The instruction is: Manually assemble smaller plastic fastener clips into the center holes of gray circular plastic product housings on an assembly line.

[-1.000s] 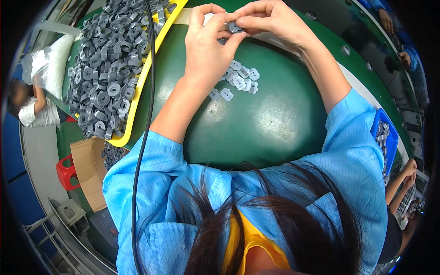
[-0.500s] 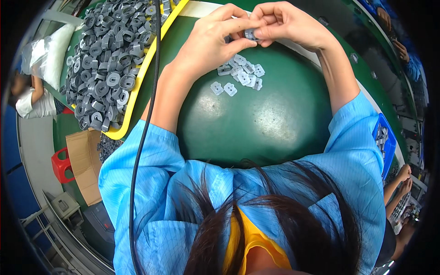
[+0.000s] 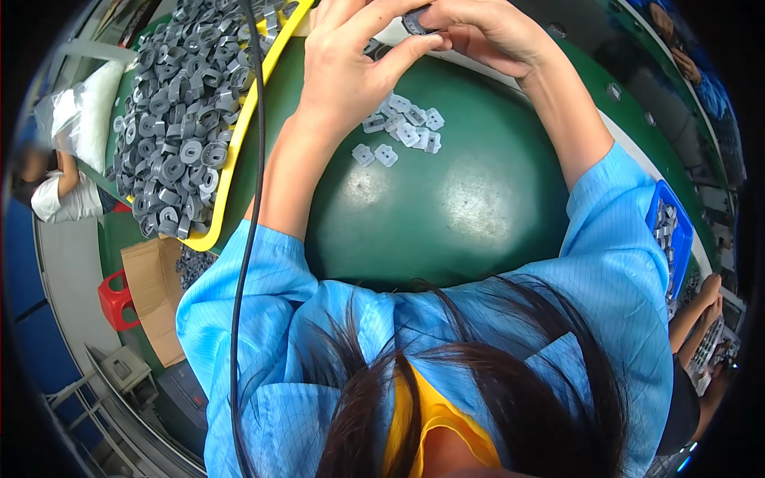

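Note:
At the far edge of the green table (image 3: 414,215), my two hands meet around a small dark grey ring-shaped plastic part (image 3: 416,21). My left hand (image 3: 351,68) has its thumb and forefinger closed about the part. Fingertips of my right hand (image 3: 494,36) press on its other side. Some grey shows beneath my left palm, too covered to make out. Nearer to me, below the hands, lies a loose cluster of small translucent white plastic plates (image 3: 406,134) with notched edges. Two of these plates sit a little apart at the cluster's near left.
A yellow-rimmed tray (image 3: 209,236) heaped with grey ring parts (image 3: 179,119) stands at the left. A black cable (image 3: 253,159) hangs down across the view. On the right is a blue bin (image 3: 684,239) with parts. A carton (image 3: 153,299) and a red stool (image 3: 118,301) stand lower left; other people sit nearby.
Both hands sit higher in the view, still together. The grey part between them has turned and shows more of its dark side. The whole view has shifted slightly; the white plates lie as before.

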`<action>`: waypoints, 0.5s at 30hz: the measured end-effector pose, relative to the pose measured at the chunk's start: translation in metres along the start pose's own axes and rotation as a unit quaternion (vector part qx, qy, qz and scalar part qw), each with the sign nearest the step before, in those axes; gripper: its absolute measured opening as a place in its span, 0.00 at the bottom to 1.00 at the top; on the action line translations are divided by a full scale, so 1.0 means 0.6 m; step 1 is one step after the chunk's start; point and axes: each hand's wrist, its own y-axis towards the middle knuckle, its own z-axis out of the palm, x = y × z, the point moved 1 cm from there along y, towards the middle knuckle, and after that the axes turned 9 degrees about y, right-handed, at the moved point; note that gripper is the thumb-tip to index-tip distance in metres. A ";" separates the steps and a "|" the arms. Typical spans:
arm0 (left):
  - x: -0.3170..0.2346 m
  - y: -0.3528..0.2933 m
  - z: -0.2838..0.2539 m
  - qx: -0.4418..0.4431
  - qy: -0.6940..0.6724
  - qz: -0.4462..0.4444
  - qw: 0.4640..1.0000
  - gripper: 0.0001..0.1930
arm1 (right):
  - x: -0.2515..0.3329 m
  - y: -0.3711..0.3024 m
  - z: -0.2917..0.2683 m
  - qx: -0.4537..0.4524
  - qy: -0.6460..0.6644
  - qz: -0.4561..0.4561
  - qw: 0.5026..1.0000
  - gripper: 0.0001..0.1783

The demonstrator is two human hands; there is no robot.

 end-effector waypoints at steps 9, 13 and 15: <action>0.073 -0.049 0.014 0.160 0.135 -0.055 0.976 0.19 | 0.001 0.020 -0.121 -0.258 -0.309 -0.076 0.912 0.12; 0.092 -0.049 0.010 0.206 0.102 -0.062 0.971 0.18 | -0.008 0.018 -0.146 -0.330 -0.557 -0.194 0.737 0.17; 0.094 -0.052 0.016 0.188 0.096 -0.063 0.975 0.17 | -0.009 0.014 -0.137 -0.309 -0.655 -0.314 0.614 0.16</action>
